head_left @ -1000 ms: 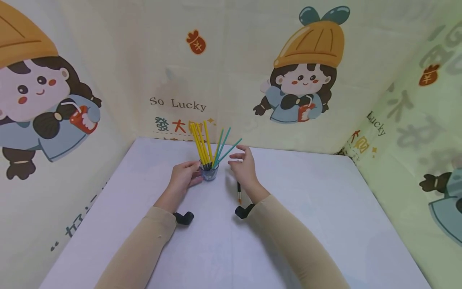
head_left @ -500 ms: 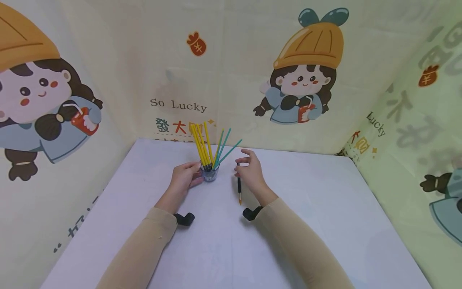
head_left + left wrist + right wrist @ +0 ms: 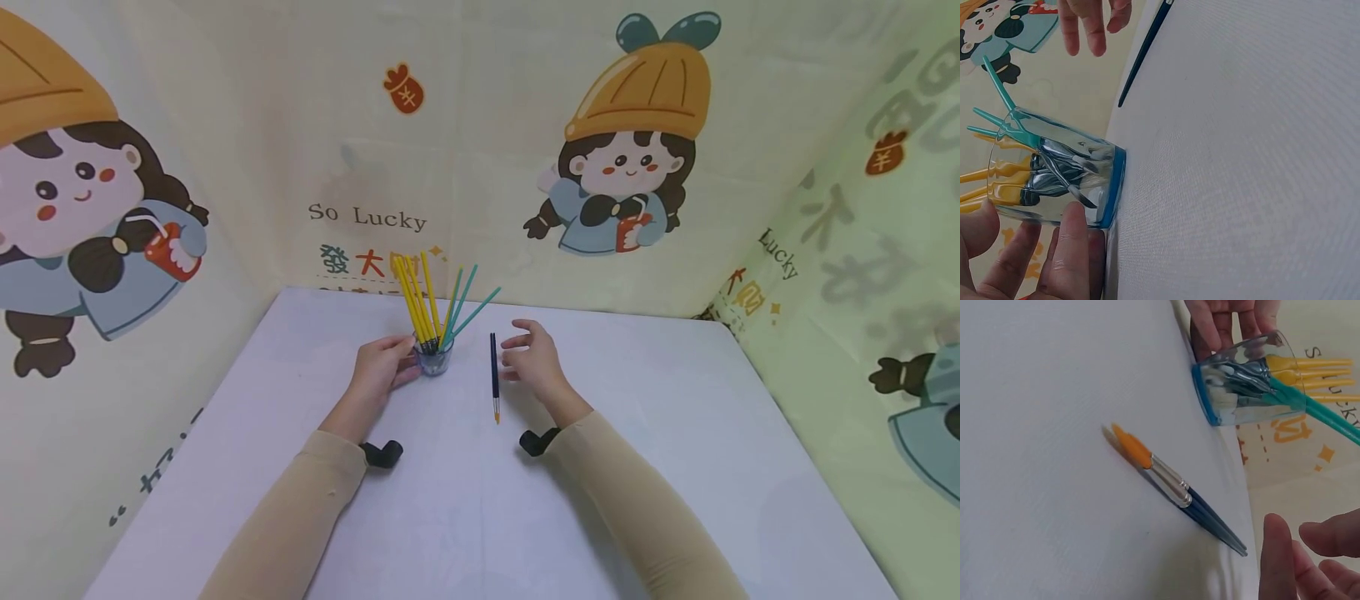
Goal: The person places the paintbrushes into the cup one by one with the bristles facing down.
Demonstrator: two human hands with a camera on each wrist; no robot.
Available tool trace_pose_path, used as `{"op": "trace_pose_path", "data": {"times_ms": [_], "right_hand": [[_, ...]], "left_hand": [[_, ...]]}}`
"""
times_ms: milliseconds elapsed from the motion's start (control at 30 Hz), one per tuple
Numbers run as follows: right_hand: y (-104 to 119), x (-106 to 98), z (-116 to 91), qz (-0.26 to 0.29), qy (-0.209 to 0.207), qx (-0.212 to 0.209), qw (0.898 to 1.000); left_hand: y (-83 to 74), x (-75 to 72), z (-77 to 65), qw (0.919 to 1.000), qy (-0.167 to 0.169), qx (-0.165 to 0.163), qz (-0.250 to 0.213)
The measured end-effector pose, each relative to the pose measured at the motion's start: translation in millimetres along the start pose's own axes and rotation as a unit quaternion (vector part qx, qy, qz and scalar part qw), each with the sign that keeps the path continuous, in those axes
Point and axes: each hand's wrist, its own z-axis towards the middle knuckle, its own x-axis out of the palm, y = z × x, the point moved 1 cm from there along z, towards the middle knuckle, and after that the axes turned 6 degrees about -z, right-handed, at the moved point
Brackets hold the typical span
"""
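Note:
My left hand (image 3: 384, 363) holds a small clear glass cup (image 3: 435, 365) from its left side, thumb at the rim and fingers along the wall. Yellow-handled paintbrushes (image 3: 410, 300) and teal-handled paintbrushes (image 3: 476, 312) stand in it, bristles down; the left wrist view shows the cup's blue base (image 3: 1114, 187). Two dark blue paintbrushes (image 3: 494, 371) lie side by side to the right of the cup, their orange bristles (image 3: 1132, 445) toward me. Just right of their handles is my right hand (image 3: 537, 363), fingers loosely bent and spread, holding nothing.
A white-covered table (image 3: 450, 517) spreads under both arms. Behind it hangs a printed cloth backdrop (image 3: 480, 150), with more cloth at the left and right sides. Black wrist mounts (image 3: 384, 454) sit at both cuffs.
My right hand has drawn away to the right from over the dark blue paintbrushes, which now show uncovered on the table. The left hand keeps its hold on the cup.

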Motion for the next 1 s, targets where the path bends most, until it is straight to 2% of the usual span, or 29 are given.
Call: {"op": "trace_pose_path", "data": {"times_ms": [133, 400, 700, 1000], "right_hand": [[-3, -1, -1, -0.023, 0.007, 0.018, 1.0], [-8, -2, 0, -0.069, 0.012, 0.028, 0.997], [-11, 2, 2, -0.098, 0.016, 0.061, 0.993], [-10, 9, 6, -0.16, 0.01, 0.057, 0.985]], "left_hand": [[0.0, 0.2, 0.6, 1.0, -0.002, -0.003, -0.003], [0.9, -0.4, 0.5, 1.0, -0.006, -0.006, 0.004], [0.5, 0.4, 2.3, 1.0, -0.005, -0.004, 0.005], [0.2, -0.3, 2.9, 1.0, -0.001, -0.002, -0.005]]}}
